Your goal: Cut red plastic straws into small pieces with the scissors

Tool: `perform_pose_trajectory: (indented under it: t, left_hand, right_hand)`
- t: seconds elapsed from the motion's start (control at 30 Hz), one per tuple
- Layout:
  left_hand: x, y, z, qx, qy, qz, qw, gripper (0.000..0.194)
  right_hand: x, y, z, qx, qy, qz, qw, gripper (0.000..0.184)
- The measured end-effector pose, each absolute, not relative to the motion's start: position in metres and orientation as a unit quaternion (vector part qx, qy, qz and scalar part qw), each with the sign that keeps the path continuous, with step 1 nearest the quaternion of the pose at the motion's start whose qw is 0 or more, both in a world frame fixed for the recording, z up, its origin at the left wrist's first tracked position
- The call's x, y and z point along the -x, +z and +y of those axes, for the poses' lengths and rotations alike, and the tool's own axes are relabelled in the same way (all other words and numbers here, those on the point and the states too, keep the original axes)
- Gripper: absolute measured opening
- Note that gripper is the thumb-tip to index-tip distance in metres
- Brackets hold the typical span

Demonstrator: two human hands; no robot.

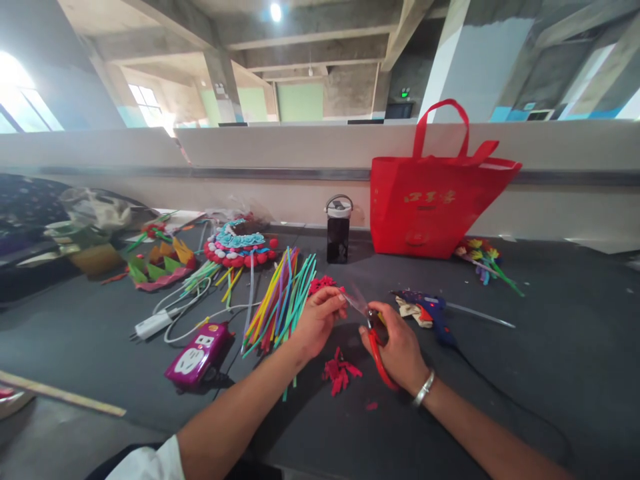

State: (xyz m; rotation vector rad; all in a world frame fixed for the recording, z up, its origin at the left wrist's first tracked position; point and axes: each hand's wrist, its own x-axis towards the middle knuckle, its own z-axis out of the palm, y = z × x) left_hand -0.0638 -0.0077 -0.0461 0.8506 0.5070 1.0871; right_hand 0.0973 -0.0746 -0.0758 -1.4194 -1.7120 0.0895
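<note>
In the middle of the table my right hand [399,343] grips red-handled scissors [379,357], their blades blurred and pointing up and left. My left hand [320,319] pinches thumb against forefinger close to the blade tips; what lies between them is too small to make out. Just behind the left fingers is a pile of red pieces [323,285]. Below the hands a second heap of red cut pieces [340,372] lies on the dark tabletop. Left of my left hand a spread of coloured pipe cleaners [280,300] reaches under the forearm.
A glue gun [433,310] with its cord lies to the right. Behind stand a red bag [425,207] and a bottle [339,230]. To the left are a purple power socket [200,355], a white charger [153,325] and a decorated craft piece [240,243].
</note>
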Motion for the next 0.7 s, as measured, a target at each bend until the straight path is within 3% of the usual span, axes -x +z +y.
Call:
perform_pose_trajectory:
  t: [0.7]
  left_hand:
    - [0.0588,-0.0495,-0.0145,-0.411,0.494,0.245,0.726,0.013]
  right_hand:
    - [-0.0973,-0.0802,-0.0720,0.590,0.026,-0.697,0.407,0.031]
